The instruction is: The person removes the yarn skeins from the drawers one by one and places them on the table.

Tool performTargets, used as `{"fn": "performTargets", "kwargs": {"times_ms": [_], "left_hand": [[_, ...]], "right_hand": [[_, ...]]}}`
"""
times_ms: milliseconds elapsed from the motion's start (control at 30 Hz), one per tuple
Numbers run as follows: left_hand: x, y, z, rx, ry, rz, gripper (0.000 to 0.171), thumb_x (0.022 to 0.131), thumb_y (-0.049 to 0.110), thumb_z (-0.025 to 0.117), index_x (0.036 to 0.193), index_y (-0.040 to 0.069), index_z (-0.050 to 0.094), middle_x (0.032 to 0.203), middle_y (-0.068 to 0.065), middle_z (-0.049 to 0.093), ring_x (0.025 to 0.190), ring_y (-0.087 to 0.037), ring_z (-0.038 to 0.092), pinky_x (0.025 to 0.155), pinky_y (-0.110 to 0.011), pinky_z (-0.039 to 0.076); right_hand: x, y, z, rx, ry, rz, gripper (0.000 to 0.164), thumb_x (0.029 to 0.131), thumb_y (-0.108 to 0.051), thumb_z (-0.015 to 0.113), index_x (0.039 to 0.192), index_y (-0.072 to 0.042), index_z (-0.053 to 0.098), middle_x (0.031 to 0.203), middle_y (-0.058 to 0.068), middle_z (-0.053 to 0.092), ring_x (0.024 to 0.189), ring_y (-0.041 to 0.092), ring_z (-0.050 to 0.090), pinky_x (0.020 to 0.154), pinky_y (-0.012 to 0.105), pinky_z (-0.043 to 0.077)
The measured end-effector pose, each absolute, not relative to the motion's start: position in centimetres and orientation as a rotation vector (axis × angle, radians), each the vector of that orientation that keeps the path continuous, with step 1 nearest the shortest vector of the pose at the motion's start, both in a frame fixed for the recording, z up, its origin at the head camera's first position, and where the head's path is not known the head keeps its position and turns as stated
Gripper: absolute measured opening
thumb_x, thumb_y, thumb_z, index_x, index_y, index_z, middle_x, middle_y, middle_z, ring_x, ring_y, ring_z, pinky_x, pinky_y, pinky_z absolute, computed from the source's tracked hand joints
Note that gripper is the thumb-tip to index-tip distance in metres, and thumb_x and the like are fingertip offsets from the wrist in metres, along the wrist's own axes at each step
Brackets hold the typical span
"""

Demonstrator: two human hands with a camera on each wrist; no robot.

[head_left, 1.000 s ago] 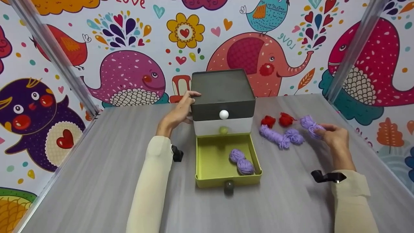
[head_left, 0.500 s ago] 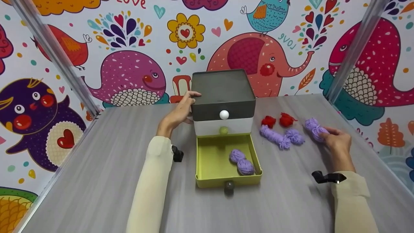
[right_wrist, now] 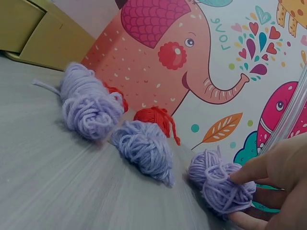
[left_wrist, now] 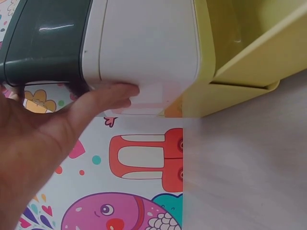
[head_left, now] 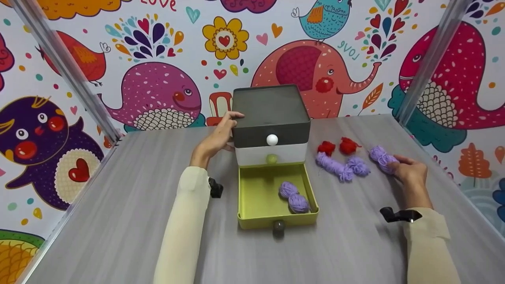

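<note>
My left hand rests against the left side of a small drawer cabinet, fingertips on its dark top edge. In the left wrist view the thumb lies straight along the white side wall. My right hand pinches a lilac yarn bundle at the right of the table, close over the tabletop. In the right wrist view the thumb and fingers hold that bundle by its near end. The green bottom drawer is pulled out, with a lilac yarn bundle inside.
Two more lilac yarn bundles and two red yarn bundles lie right of the cabinet. The white drawer and dark drawer are closed. A patterned wall stands behind the grey table.
The right hand has shifted slightly right and toward me with the lilac yarn bundle, which has turned a little. The left hand and the drawers stay put.
</note>
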State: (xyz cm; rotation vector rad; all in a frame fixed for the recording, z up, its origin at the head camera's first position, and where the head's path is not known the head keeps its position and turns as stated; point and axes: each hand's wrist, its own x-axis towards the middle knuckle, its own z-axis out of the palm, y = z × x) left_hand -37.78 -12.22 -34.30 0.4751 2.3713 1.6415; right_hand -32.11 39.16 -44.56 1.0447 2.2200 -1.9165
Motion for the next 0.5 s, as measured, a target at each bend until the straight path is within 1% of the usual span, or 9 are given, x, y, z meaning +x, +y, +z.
{"fn": "performTargets", "kwargs": {"times_ms": [133, 300, 400, 500], "left_hand": [[-37.7, -12.2, -34.3, 0.468, 2.374, 1.655, 0.037, 0.107, 0.031, 0.027, 0.143, 0.028, 0.035, 0.149, -0.020, 0.031, 0.125, -0.044, 0.054, 0.095, -0.068, 0.049], [-37.7, -12.0, -34.4, 0.473, 2.383, 1.652, 0.036, 0.107, 0.032, 0.026, 0.142, 0.029, 0.035, 0.152, -0.019, 0.028, 0.127, -0.044, 0.053, 0.095, -0.068, 0.049], [-37.6, -12.0, -34.4, 0.468, 2.378, 1.657, 0.036, 0.107, 0.032, 0.026, 0.142, 0.029, 0.035, 0.148, -0.020, 0.033, 0.124, -0.044, 0.055, 0.094, -0.068, 0.049], [-37.6, -12.0, -34.3, 0.459, 2.374, 1.665, 0.036, 0.107, 0.031, 0.025, 0.141, 0.029, 0.035, 0.142, -0.021, 0.039, 0.121, -0.045, 0.058, 0.094, -0.068, 0.050]], "right_hand": [[-32.4, 39.1, -44.3, 1.088, 2.187, -1.927, 0.056, 0.097, -0.020, 0.062, 0.151, -0.026, 0.046, 0.166, 0.000, 0.026, 0.143, 0.020, 0.033, 0.125, 0.038, 0.027], [-31.8, 39.0, -43.3, 0.998, 2.228, -1.842, 0.057, 0.100, -0.029, 0.059, 0.153, -0.026, 0.041, 0.169, 0.003, 0.018, 0.153, 0.027, 0.021, 0.126, 0.050, 0.020], [-31.5, 38.5, -42.4, 0.924, 2.256, -1.787, 0.060, 0.100, -0.034, 0.058, 0.155, -0.024, 0.037, 0.170, 0.006, 0.012, 0.154, 0.030, 0.016, 0.125, 0.053, 0.020], [-31.3, 37.9, -41.2, 0.829, 2.314, -1.716, 0.062, 0.100, -0.037, 0.058, 0.155, -0.019, 0.036, 0.170, 0.010, 0.009, 0.155, 0.035, 0.013, 0.124, 0.059, 0.018]]}}
